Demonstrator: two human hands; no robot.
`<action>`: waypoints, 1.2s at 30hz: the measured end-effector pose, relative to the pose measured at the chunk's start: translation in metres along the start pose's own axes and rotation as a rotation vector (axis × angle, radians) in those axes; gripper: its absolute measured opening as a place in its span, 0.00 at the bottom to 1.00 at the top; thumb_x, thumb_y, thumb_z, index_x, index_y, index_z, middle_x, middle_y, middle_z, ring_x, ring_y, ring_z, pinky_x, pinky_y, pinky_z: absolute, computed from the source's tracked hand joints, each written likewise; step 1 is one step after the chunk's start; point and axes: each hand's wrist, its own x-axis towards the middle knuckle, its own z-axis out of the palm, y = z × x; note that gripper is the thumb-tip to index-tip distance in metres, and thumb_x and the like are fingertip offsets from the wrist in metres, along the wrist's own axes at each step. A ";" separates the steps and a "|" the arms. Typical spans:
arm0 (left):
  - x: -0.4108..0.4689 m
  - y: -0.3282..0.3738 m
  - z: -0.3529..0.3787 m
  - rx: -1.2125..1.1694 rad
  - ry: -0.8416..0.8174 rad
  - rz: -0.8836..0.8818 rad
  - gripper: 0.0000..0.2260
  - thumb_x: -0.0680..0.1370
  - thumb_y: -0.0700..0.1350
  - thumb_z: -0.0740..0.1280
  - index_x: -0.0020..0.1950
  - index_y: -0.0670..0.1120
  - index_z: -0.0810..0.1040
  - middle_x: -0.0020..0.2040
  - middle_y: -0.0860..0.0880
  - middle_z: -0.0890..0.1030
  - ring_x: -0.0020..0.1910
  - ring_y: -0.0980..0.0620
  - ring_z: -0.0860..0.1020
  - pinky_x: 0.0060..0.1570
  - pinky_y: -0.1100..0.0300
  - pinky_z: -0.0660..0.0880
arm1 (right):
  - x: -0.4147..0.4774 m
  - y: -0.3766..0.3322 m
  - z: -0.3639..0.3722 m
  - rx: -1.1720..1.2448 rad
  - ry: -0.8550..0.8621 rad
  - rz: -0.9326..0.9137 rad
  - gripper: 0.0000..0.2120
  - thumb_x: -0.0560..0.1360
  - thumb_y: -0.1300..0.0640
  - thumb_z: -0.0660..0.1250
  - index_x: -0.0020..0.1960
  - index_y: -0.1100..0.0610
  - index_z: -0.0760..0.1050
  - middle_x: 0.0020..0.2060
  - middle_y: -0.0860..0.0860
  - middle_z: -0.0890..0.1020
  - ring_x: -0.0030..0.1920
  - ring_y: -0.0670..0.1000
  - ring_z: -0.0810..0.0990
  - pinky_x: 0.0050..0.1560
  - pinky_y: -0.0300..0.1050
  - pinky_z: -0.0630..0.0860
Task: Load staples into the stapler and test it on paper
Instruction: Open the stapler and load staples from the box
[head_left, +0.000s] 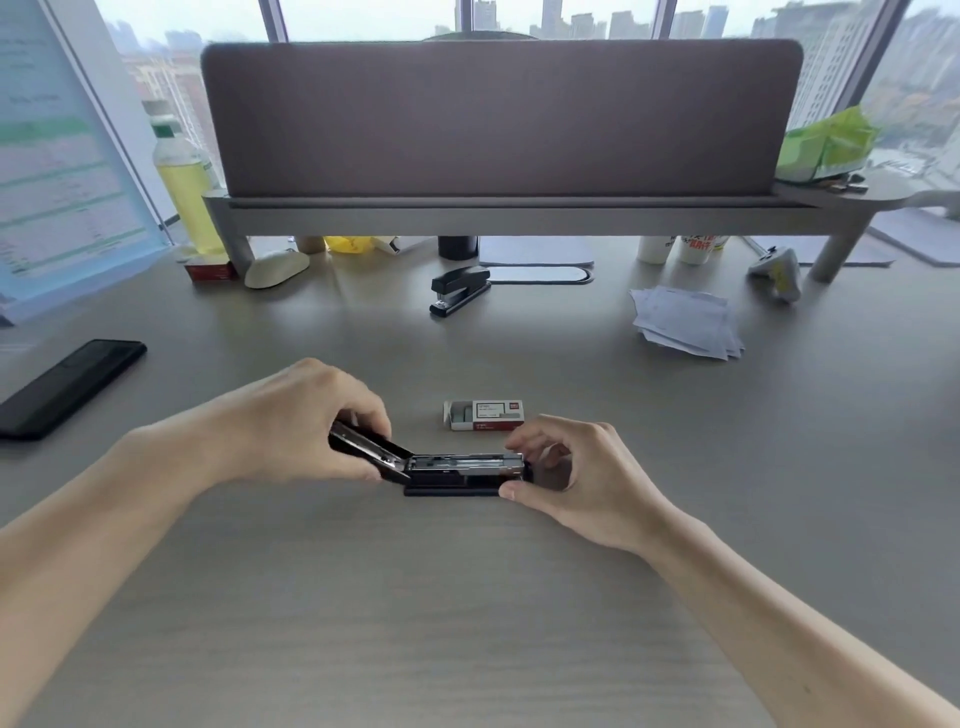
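**Stapler's open, tray waiting on staples**

Stapler sits on the surface right in front of me. My left hand grips the flipped-back lid at 9 o'clock, and my right hand pinches the front end at 3. It looks stiff and hard, probably with a springy hinge, so I'd hold the base firm. Staple box is open at 12. Those strips are likely light and crumbly, so I'd pinch them by the sides. Paper at 1.

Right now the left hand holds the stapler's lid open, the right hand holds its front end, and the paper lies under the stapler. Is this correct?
Only the paper is wrong: the head view shows it apart, back on the right, the stapler on bare desk. Left hand and right hand hold as stated.
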 end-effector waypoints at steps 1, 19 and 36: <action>0.000 0.004 -0.007 -0.007 0.024 0.019 0.11 0.68 0.54 0.81 0.48 0.60 0.85 0.40 0.62 0.84 0.43 0.65 0.81 0.43 0.69 0.75 | 0.000 0.000 0.000 -0.006 0.002 0.004 0.16 0.69 0.47 0.82 0.54 0.47 0.84 0.44 0.40 0.86 0.48 0.40 0.83 0.49 0.28 0.75; 0.048 0.070 0.013 -0.004 -0.032 0.171 0.07 0.74 0.52 0.76 0.49 0.55 0.81 0.39 0.55 0.82 0.40 0.53 0.81 0.43 0.52 0.80 | 0.002 0.004 0.001 0.008 -0.001 0.003 0.14 0.69 0.49 0.82 0.51 0.46 0.83 0.41 0.40 0.86 0.42 0.44 0.82 0.45 0.30 0.74; 0.059 0.086 0.052 -0.409 -0.001 -0.313 0.31 0.86 0.62 0.48 0.48 0.43 0.83 0.48 0.44 0.84 0.53 0.43 0.80 0.51 0.54 0.69 | 0.002 0.003 0.002 0.018 0.008 -0.010 0.23 0.68 0.48 0.82 0.61 0.46 0.81 0.42 0.40 0.86 0.45 0.44 0.84 0.52 0.37 0.80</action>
